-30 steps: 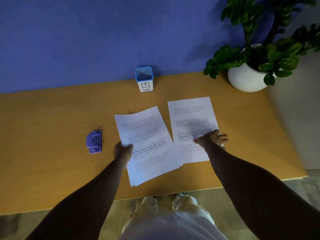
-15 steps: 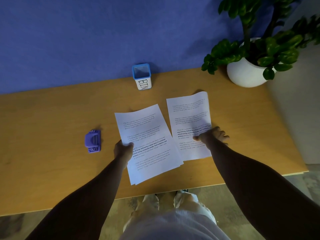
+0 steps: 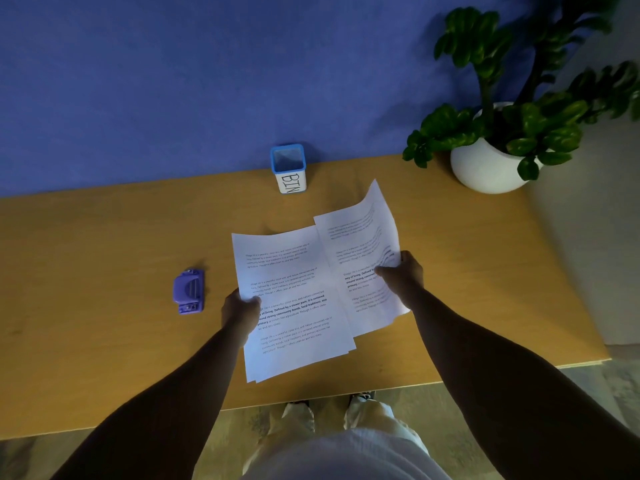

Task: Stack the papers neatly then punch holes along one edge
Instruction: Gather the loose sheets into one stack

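Note:
A small stack of printed sheets (image 3: 287, 292) lies on the wooden table (image 3: 104, 254), slightly fanned at its near corner. My left hand (image 3: 240, 311) grips its left edge. Another printed sheet (image 3: 360, 244) is lifted off the table and bent, its left edge overlapping the stack's right side. My right hand (image 3: 401, 273) pinches that sheet at its right edge. A purple hole punch (image 3: 188, 291) sits on the table to the left of my left hand, apart from the papers.
A blue-rimmed white cup marked BIN (image 3: 289, 169) stands at the back by the blue wall. A potted plant in a white pot (image 3: 485, 164) fills the back right corner. The table's front edge runs close below the stack.
My right hand has closed on the right sheet, lifted it off the table and brought it left over the stack's edge. My left hand has stayed on the stack.

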The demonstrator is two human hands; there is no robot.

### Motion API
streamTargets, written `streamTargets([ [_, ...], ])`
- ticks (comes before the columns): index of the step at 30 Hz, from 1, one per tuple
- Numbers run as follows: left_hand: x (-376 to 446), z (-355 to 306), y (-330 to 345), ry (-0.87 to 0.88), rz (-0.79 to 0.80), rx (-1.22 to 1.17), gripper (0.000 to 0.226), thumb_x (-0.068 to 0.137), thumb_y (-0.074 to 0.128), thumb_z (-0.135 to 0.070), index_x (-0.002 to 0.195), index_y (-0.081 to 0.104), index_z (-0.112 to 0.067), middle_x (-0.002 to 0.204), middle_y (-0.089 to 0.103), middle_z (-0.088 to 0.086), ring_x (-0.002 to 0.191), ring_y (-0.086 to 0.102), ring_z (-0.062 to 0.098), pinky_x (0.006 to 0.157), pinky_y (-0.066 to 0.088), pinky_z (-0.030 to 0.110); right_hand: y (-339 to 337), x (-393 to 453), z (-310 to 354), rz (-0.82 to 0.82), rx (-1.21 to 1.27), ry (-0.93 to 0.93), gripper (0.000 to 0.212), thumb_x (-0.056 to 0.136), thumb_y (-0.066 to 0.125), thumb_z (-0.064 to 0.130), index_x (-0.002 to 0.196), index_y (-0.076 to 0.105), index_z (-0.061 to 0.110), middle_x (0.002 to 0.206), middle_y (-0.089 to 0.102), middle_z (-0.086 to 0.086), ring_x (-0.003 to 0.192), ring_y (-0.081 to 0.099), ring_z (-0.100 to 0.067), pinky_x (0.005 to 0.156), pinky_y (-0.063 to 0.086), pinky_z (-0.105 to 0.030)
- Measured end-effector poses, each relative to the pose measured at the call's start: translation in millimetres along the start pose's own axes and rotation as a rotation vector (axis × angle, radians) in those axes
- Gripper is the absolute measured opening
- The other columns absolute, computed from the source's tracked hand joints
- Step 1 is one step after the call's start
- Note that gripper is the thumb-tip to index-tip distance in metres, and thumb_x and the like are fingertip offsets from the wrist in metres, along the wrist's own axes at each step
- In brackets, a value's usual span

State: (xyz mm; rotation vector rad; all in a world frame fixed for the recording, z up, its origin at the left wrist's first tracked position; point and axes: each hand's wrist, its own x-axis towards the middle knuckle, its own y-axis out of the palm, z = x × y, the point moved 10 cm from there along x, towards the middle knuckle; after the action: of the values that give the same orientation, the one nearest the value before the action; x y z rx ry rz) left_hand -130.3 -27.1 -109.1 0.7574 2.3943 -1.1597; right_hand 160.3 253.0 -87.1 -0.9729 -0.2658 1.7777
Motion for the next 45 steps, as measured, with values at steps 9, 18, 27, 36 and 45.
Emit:
streamTargets([
  [9, -4, 0, -7, -0.023, -0.004, -0.014, 0.029, 0.092, 0.055, -0.014, 0.120, 0.064, -0.013, 0.100, 0.067, 0.003, 0.068, 0.057, 0.013, 0.050, 0.039, 0.020, 10, -17, 49, 0.146, 0.198, -0.107, 0.022, 0.077, 0.076, 0.029, 0.092, 0.067, 0.016, 0.087, 0.070, 0.003, 0.079, 0.066, -0.017, 0.059, 0.049, -0.024],
  [18, -7, 4, -9, -0.080, 0.013, -0.075, 0.030, 0.092, 0.054, -0.015, 0.120, 0.066, -0.015, 0.098, 0.066, 0.004, 0.073, 0.060, 0.018, 0.054, 0.041, 0.022, 40, -52, 115, 0.717, 0.778, -0.067, 0.051, 0.078, 0.078, 0.015, 0.126, 0.061, 0.006, 0.119, 0.069, -0.018, 0.107, 0.067, -0.040, 0.089, 0.055, -0.053],
  [27, -13, 8, 5, -0.132, 0.158, -0.319, 0.018, 0.097, 0.046, -0.008, 0.106, 0.062, -0.012, 0.099, 0.065, 0.009, 0.075, 0.061, 0.020, 0.061, 0.046, 0.027, 64, -61, 55, 0.447, 0.420, 0.053, 0.056, 0.066, 0.088, 0.006, 0.116, 0.064, 0.002, 0.113, 0.071, -0.013, 0.100, 0.070, -0.032, 0.093, 0.056, -0.046],
  [36, -20, 9, 15, -0.204, 0.228, -0.530, 0.025, 0.100, 0.055, -0.034, 0.114, 0.062, -0.014, 0.103, 0.068, 0.007, 0.094, 0.067, 0.029, 0.081, 0.056, 0.040, 90, -76, 23, 0.428, 0.135, 0.024, 0.060, 0.067, 0.088, 0.018, 0.119, 0.059, 0.009, 0.116, 0.068, -0.006, 0.105, 0.065, -0.027, 0.090, 0.056, -0.041],
  [45, -27, -11, 21, -0.031, 0.278, -0.424, 0.031, 0.091, 0.068, -0.008, 0.121, 0.066, -0.006, 0.118, 0.070, 0.013, 0.101, 0.068, 0.029, 0.089, 0.054, 0.039, 98, -77, 28, 0.456, 0.036, -0.038, 0.057, 0.068, 0.086, 0.018, 0.118, 0.060, 0.012, 0.115, 0.068, -0.003, 0.106, 0.065, -0.026, 0.093, 0.055, -0.042],
])
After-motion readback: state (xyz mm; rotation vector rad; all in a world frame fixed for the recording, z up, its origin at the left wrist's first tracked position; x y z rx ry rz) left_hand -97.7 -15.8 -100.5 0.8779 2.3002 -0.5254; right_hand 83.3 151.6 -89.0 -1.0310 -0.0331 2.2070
